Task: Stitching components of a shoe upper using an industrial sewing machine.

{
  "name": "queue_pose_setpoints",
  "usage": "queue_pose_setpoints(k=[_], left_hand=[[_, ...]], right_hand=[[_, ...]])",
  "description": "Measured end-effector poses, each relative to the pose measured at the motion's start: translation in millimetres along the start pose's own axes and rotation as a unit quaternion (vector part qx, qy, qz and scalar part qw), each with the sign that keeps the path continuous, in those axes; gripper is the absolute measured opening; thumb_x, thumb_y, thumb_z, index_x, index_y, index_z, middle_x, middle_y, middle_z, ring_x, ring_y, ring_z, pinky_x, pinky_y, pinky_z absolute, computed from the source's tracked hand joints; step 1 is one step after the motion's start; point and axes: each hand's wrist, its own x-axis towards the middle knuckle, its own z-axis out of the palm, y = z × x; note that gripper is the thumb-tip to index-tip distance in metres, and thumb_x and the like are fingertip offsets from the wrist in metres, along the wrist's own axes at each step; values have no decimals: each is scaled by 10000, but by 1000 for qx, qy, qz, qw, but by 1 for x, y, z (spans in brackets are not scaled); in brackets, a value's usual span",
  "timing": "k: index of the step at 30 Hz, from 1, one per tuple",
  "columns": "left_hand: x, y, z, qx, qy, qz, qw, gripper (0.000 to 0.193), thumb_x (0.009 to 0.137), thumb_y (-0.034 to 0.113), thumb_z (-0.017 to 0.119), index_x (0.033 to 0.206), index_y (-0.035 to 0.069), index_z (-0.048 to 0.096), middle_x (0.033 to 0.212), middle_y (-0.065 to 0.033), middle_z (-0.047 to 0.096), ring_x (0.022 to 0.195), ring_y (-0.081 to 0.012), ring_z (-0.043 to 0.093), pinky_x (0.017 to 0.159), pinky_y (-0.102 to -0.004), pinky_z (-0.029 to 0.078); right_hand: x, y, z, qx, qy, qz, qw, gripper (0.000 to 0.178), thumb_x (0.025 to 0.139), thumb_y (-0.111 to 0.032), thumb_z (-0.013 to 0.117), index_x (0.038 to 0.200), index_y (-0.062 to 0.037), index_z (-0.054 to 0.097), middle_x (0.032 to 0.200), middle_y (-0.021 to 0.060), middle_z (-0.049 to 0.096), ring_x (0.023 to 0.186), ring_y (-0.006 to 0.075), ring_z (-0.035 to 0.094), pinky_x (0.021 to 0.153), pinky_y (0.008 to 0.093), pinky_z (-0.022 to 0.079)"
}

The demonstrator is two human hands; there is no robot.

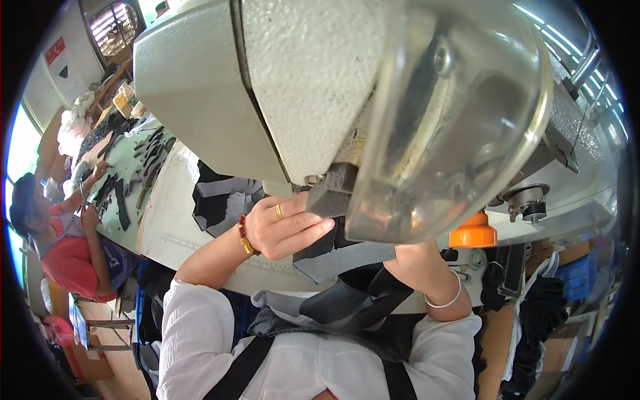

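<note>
One grey fabric piece (343,261) between both hands (283,230)

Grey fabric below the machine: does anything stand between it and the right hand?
Nothing visible does: the right hand appears to touch the grey fabric at its right end. The clear cover obscures the fingertips.

- I see one flat grey fabric panel (343,262), lying slantwise near the front edge of the tabletop (167,223).
- Just below it, a smooth dark-grey fabric piece (353,300) is bunched in loose folds.
- Farther left, black-and-grey fabric (243,205) lies overlapped; whether all are joined, I cannot tell.
</note>
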Motion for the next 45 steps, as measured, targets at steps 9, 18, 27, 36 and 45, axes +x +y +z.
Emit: queue_pose_setpoints(k=[9, 18, 27, 36, 45], left_hand=[[1, 3, 1, 12, -7, -9, 1000, 277, 747, 76, 743, 1024, 56, 748, 874, -34, 685, 831, -226, 644, 602, -282, 550], [6, 8, -1, 15, -19, -39, 999, 272, 734, 61, 757, 1005, 84, 749, 908, -55, 700, 860, -224, 681, 610, -288, 557], [-4, 13, 3, 14, -35, -114, 993, 258, 736, 77, 773, 993, 72, 746, 962, -117, 713, 672, -149, 659, 488, -255, 488], [5, 16, 0, 31, -33, -137, 990, 255, 680, 76, 762, 935, 82, 742, 1009, -118, 716, 682, -170, 656, 542, -275, 528], [15, 16, -4, -23, -13, -160, 987, 212, 632, 79, 729, 842, 55, 717, 1045, -144, 720, 912, -270, 705, 680, -334, 591]], right_hand=[[-6, 2, 5, -23, -8, -13, 1000, 220, 692, -15, 737, 885, -114, 699, 704, 6, 624, 495, 254, 495, 514, 400, 286], [-6, 0, 9, -58, 30, -39, 997, 191, 714, -74, 774, 875, -79, 673, 643, 32, 582, 456, 250, 505, 454, 380, 302], [-1, 7, 7, -8, 0, -26, 1000, 117, 747, -156, 785, 738, -116, 675, 636, 20, 611, 485, 236, 562, 467, 379, 394], [1, 15, 10, 26, 69, -85, 994, 157, 728, -224, 794, 778, -113, 695, 819, 26, 701, 633, 247, 652, 504, 375, 431], [-17, 22, 15, -6, 10, -39, 999, 155, 714, -178, 768, 797, -81, 680, 953, 72, 707, 849, 307, 667, 714, 475, 484]])
